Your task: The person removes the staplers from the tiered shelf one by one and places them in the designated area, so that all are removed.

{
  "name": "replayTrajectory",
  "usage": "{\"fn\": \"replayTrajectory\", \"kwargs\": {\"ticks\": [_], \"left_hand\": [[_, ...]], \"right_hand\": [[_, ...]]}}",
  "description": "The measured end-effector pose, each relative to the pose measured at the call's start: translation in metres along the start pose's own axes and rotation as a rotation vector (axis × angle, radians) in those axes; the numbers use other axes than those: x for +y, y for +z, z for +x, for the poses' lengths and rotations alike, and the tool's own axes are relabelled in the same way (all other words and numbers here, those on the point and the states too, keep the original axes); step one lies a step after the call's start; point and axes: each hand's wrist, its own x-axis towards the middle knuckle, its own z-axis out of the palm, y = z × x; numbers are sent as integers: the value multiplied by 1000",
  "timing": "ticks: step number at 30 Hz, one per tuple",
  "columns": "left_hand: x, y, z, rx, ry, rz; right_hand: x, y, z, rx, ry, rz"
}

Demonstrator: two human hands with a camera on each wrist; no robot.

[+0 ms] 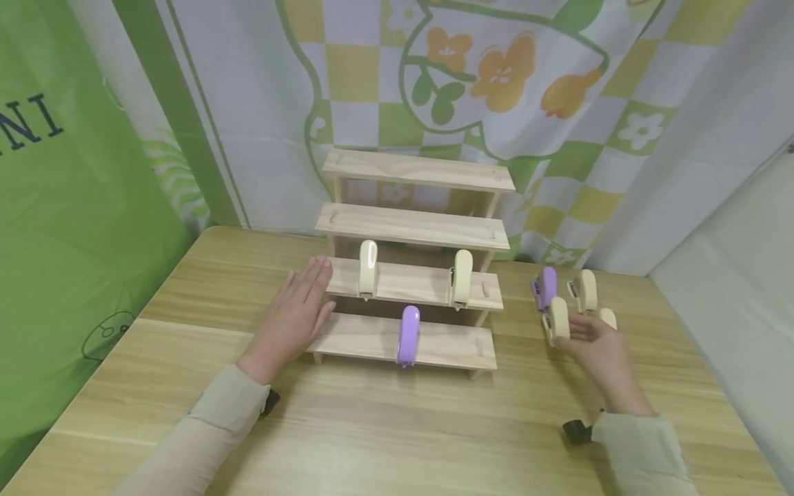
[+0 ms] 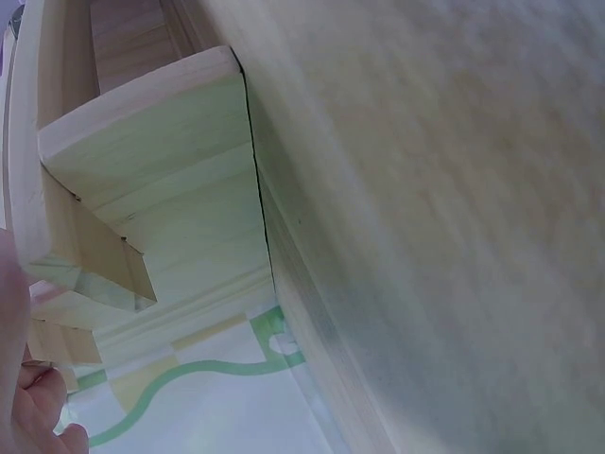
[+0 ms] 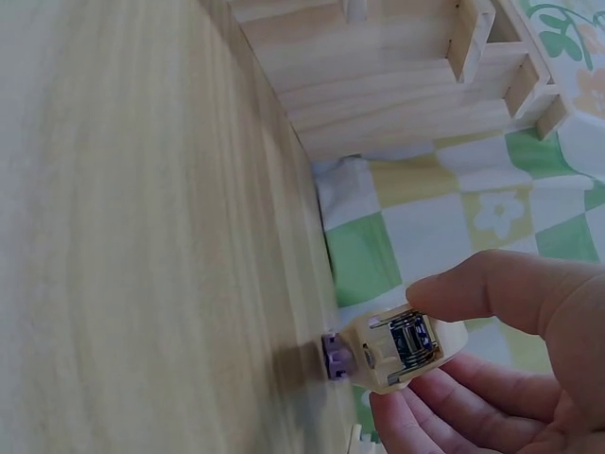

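Observation:
My right hand [image 1: 600, 351] pinches a cream stapler [image 1: 558, 319] at the right side of the table. In the right wrist view the thumb lies on one side of this stapler [image 3: 406, 345] and the fingers on the other. A purple stapler [image 1: 546, 288] and a cream one [image 1: 586, 289] stand just behind it; another cream stapler [image 1: 608, 317] is partly hidden by the hand. With fingers straight, my left hand [image 1: 293, 313] rests against the left end of the wooden tiered shelf [image 1: 347, 337]. The lowest tier bears a purple stapler [image 1: 408, 336].
On the second tier stand two cream staplers, one left [image 1: 368, 269] and one right [image 1: 461, 279]. A patterned curtain [image 1: 353, 69] hangs behind the table [image 1: 372, 441]. Green cloth [image 1: 74, 207] hangs at the left, and a pale wall [image 1: 738, 262] borders the right.

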Motion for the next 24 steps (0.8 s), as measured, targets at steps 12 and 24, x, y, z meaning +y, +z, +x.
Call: {"fn": "replayTrajectory", "kwargs": {"ticks": [12,24], "left_hand": [[0,-1,0,-9,-4,-17],[0,-1,0,-9,3,-17]], "right_hand": [[9,2,3,8,-44,-2],[16,-2,2,-56,-20,-21]]}}
